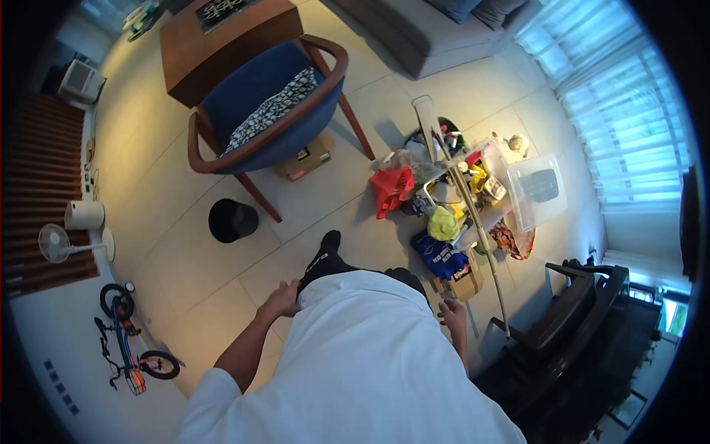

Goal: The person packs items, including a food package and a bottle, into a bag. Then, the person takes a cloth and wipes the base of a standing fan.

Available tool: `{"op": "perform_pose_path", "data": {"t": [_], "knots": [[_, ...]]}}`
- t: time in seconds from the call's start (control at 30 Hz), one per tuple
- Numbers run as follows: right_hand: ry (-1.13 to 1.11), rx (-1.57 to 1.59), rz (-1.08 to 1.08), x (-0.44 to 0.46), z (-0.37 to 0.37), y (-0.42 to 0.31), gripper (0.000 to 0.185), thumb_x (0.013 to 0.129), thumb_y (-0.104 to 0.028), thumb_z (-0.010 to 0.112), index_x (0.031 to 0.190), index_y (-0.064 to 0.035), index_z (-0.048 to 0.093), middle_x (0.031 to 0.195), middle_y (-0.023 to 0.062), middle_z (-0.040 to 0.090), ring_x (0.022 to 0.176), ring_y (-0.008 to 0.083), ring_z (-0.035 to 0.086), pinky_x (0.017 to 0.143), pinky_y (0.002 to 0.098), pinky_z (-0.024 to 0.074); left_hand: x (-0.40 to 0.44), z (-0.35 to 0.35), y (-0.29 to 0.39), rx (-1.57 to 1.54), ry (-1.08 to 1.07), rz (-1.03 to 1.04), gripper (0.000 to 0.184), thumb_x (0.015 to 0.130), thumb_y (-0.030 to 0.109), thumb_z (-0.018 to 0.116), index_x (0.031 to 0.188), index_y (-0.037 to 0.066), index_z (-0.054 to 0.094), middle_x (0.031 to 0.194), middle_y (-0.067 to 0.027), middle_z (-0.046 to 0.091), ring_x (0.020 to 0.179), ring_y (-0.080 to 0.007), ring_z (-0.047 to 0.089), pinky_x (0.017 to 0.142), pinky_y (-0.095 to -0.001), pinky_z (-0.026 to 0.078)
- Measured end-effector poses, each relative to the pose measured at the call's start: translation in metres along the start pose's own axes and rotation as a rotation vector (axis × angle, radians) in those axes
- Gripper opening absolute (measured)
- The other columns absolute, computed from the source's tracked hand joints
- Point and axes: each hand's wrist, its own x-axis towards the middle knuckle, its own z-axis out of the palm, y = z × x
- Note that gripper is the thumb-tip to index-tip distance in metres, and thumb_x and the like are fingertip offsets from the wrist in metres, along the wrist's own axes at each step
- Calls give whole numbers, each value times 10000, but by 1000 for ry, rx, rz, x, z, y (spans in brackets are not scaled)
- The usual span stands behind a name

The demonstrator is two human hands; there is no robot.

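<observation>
My left hand hangs at my left hip, beside the black trousers. Its fingers are loosely bent and slightly apart, with nothing visible in them. On the other side of my white shirt, my right hand hangs low with its fingers a little spread and no object showing in it. Closest to that hand is a cardboard box at the near edge of a pile. A blue bag, a yellow-green bundle and a red bag lie in this pile.
A long pole leans across the pile, near a clear plastic bin. Ahead stands a blue armchair, with a black waste bin nearby. A dark wooden bench is at right; a fan and bicycle at left.
</observation>
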Motion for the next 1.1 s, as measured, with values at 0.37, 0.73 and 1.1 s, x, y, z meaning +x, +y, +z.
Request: {"op": "perform_pose_path", "data": {"t": [0.37,0.73,1.1], "knots": [[-11,12,-191,31,3,50,309,882,-189,649,1037,76,685,831,119,710,749,177,666,683,305,517,14,-4,8,-327,-538,73,826,701,369,728,1414,85,425,1212,-261,506,726,-284,665,521,-388,540],[-29,76,19,-15,2,-25,299,900,-195,630,1098,28,661,881,119,694,734,177,672,557,302,517,29,5,-1,-564,41,168,653,728,198,712,1346,117,519,1131,-210,541,695,-255,645,467,-338,529],[-67,-1,-84,-10,7,-7,305,882,-194,649,1100,19,661,882,102,697,759,196,679,583,319,522,58,8,-45,-1261,-272,306,626,669,52,640,1290,73,567,819,-101,659,581,-172,596,467,-314,475]]}}
